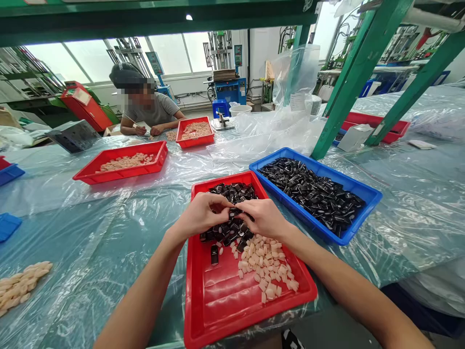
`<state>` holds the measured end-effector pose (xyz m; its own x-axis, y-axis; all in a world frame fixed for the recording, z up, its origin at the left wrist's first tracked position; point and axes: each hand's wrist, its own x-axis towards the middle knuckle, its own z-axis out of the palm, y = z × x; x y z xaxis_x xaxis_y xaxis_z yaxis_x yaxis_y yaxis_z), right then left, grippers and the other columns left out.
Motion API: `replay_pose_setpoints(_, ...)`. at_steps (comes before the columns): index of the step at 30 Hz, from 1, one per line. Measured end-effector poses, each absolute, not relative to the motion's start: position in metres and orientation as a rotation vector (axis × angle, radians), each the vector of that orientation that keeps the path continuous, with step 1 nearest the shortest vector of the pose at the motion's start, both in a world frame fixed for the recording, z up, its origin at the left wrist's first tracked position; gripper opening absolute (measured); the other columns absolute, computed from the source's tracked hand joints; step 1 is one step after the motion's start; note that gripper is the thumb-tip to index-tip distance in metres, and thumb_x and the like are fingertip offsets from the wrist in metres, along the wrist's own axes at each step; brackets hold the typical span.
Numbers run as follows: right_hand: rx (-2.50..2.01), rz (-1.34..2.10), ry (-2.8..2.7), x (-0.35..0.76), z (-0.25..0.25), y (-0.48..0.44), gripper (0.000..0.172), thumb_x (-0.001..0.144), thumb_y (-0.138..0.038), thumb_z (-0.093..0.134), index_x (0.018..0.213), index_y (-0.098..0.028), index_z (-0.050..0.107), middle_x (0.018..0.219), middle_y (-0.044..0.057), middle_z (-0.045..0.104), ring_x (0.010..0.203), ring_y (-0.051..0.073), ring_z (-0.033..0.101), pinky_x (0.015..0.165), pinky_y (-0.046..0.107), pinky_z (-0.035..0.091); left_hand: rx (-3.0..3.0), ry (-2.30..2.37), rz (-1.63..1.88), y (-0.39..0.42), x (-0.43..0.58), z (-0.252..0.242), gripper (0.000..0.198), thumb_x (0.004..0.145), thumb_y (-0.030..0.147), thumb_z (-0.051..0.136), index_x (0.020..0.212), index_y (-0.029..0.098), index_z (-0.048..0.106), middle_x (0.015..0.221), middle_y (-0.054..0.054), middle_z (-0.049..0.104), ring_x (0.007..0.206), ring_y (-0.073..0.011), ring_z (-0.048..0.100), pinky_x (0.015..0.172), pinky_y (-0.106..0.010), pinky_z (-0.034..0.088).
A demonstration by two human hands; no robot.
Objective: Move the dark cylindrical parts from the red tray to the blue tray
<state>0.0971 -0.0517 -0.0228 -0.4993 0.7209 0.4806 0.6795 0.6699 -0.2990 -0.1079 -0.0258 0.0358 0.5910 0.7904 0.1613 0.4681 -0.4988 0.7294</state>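
My left hand [204, 213] and my right hand [264, 217] meet above a red tray [196, 310]. Both pinch a small black plastic part [234, 212] between thumb and fingers, and most of it is hidden by the fingertips. Below and behind the hands lies a heap of similar black parts [238, 191]. One black part [214, 254] lies apart on the tray floor, left of the middle. Under my right wrist is a pile of small cream-coloured pieces [267, 264], a few of them among the black parts.
A blue tray [370, 198] full of black parts stands at the right. Farther off are two red trays [119, 177] [196, 142] of cream pieces, beside a seated person [152, 109]. Green posts [348, 82] rise from the plastic-covered table. More cream pieces [22, 286] lie at left.
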Motion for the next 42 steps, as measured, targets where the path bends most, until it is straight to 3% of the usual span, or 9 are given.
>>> replay_pose_setpoints(12,-0.911,0.363,-2.008,0.097,-0.021,-0.051,0.018,0.094,-0.027,0.053,0.102,-0.02,0.068,0.1,0.006,0.075,0.086,0.018,0.07,0.075,0.027,0.051,1.954,0.885,0.913,-0.026,-0.105,0.036,0.019,0.077,0.022,0.066,0.086,0.012,0.079,0.066,-0.007,0.074,0.059,-0.0163,0.068,0.051,-0.022,0.053)
replay_pose_setpoints(18,-0.914,0.433,-1.878,0.096,-0.019,-0.053,0.021,0.093,-0.029,0.054,0.105,-0.02,0.068,0.097,0.007,0.075,0.084,0.019,0.07,0.077,0.029,0.053,1.774,0.833,1.076,-0.025,-0.103,0.034,0.02,0.079,0.029,0.069,0.085,0.012,0.078,0.071,-0.007,0.076,0.061,-0.0185,0.072,0.06,-0.029,0.063)
replay_pose_setpoints(21,-0.972,0.472,-1.788,0.097,-0.018,-0.051,0.019,0.093,-0.029,0.055,0.103,-0.02,0.068,0.092,0.005,0.074,0.079,0.018,0.069,0.074,0.028,0.051,1.839,0.85,1.089,-0.028,-0.103,0.039,0.02,0.082,0.029,0.067,0.086,0.013,0.077,0.07,-0.006,0.076,0.063,-0.0172,0.072,0.062,-0.027,0.062)
replay_pose_setpoints(25,-1.032,0.491,-1.726,0.096,-0.015,-0.051,0.018,0.093,-0.029,0.054,0.099,-0.019,0.067,0.09,0.005,0.073,0.079,0.018,0.067,0.073,0.028,0.048,2.174,0.931,0.83,-0.038,-0.106,0.053,0.017,0.083,0.029,0.067,0.089,0.017,0.076,0.082,-0.005,0.077,0.072,-0.0167,0.071,0.066,-0.024,0.057)
replay_pose_setpoints(31,-0.929,0.719,-1.859,0.089,-0.011,-0.06,0.021,0.093,-0.032,0.052,0.094,-0.017,0.067,0.084,0.003,0.07,0.074,0.017,0.062,0.071,0.027,0.046,2.447,0.967,0.852,-0.041,-0.102,0.053,0.035,0.086,0.038,0.066,0.118,0.022,0.067,0.096,-0.005,0.073,0.075,-0.015,0.064,0.065,-0.024,0.051)
replay_pose_setpoints(35,-0.877,1.067,-1.742,0.087,-0.008,-0.065,0.026,0.091,-0.041,0.057,0.091,-0.017,0.066,0.074,0.0,0.062,0.068,0.015,0.056,0.064,0.026,0.043,2.403,0.882,0.891,-0.04,-0.095,0.043,0.019,0.089,0.033,0.062,0.092,0.018,0.074,0.073,-0.003,0.067,0.063,-0.0117,0.057,0.059,-0.022,0.045)
replay_pose_setpoints(38,-0.764,1.692,-1.358,0.085,-0.005,-0.067,0.034,0.083,-0.051,0.066,0.08,-0.017,0.06,0.056,-0.007,0.041,0.045,0.006,0.032,0.043,0.018,0.026,2.14,0.923,1.074,-0.044,-0.088,0.038,0.02,0.086,0.033,0.064,0.078,0.015,0.069,0.065,-0.001,0.062,0.057,-0.0106,0.053,0.052,-0.021,0.043)
replay_pose_setpoints(40,-0.673,2.073,-1.035,0.082,-0.004,-0.069,0.042,0.083,-0.057,0.063,0.074,-0.017,0.054,0.053,-0.01,0.033,0.04,0.003,0.019,0.037,0.016,0.015,1.959,0.982,1.2,-0.048,-0.083,0.037,0.022,0.086,0.032,0.063,0.074,0.014,0.066,0.063,0.0,0.06,0.055,-0.0102,0.052,0.049,-0.021,0.042)
replay_pose_setpoints(42,-0.665,2.267,-0.789,0.078,-0.004,-0.071,0.048,0.087,-0.062,0.053,0.071,-0.017,0.05,0.054,-0.008,0.039,0.037,0.003,0.023,0.033,0.015,0.014,1.896,1.02,1.229,-0.054,-0.078,0.037,0.021,0.086,0.031,0.062,0.074,0.015,0.065,0.062,0.0,0.06,0.053,-0.0099,0.052,0.047,-0.02,0.041)
